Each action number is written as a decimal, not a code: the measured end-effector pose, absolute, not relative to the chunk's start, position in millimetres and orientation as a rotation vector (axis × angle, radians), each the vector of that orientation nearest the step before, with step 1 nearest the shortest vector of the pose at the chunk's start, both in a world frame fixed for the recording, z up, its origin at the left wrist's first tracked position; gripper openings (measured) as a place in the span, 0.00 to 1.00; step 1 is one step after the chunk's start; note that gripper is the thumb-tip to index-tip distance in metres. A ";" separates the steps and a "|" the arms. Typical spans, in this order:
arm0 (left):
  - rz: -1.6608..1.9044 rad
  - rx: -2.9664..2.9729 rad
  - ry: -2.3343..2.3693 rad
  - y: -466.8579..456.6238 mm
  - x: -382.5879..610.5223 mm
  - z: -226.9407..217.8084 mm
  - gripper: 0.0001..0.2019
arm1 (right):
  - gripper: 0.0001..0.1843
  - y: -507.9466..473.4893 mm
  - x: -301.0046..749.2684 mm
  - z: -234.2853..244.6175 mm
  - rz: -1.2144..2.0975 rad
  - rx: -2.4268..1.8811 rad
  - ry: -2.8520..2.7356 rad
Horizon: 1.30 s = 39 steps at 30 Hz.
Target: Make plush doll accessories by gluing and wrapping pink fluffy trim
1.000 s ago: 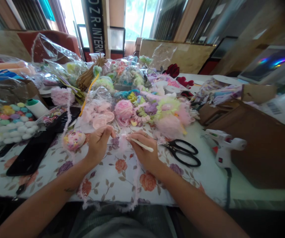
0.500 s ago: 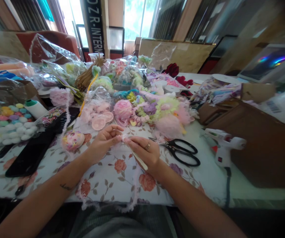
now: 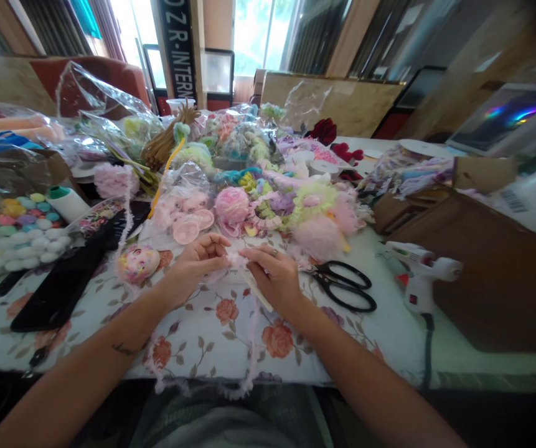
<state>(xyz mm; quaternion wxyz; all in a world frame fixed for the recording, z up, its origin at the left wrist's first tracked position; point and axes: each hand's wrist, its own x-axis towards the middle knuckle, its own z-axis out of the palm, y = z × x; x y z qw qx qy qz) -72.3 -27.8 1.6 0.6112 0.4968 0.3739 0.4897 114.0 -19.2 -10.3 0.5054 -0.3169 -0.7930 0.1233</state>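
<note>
A small bunch of fluffy pale pink yarn (image 3: 236, 259) is pinched between both hands above the flowered tablecloth. My left hand (image 3: 195, 264) closes thumb and forefinger on its left side, with the other fingers curled. My right hand (image 3: 277, 277) grips its right side and also holds a slim tool with a cream handle (image 3: 258, 295), which looks like a crochet hook; its tip is hidden. From the hands a yarn strand (image 3: 253, 354) hangs down past the table's front edge. Black-handled scissors (image 3: 346, 298) lie right of my right hand. A round doll face (image 3: 141, 264) lies left of my left hand.
A white glue gun (image 3: 419, 280) stands at the right by a brown cardboard box (image 3: 496, 292). Behind my hands are a pink yarn ball (image 3: 231, 208) and heaped fluffy trimmings. At left lie a black phone-like slab (image 3: 53, 298) and bagged pompoms (image 3: 38, 246).
My right hand has turned slightly and its fingers have shifted over the yarn, showing more of the pink bunch. The cream handle has tipped a little. The left hand stays nearly in place.
</note>
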 end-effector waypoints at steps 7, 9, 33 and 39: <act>0.925 1.089 0.798 -29.0 -71.4 0.2 0.17 | 0.13 -22.8 108.7 -8.9 0.470 -0.820 -1.851; 0.936 1.078 0.790 -29.6 -70.6 1.1 0.18 | 0.12 -22.7 107.3 -8.8 0.552 -0.885 -1.814; 1.045 1.554 1.257 -30.9 -70.1 1.8 0.13 | 0.11 -18.7 105.3 -0.5 1.584 -1.075 -1.453; 1.033 1.451 1.162 -28.1 -72.7 -3.6 0.14 | 0.15 -12.8 111.8 5.9 1.816 -0.880 -1.154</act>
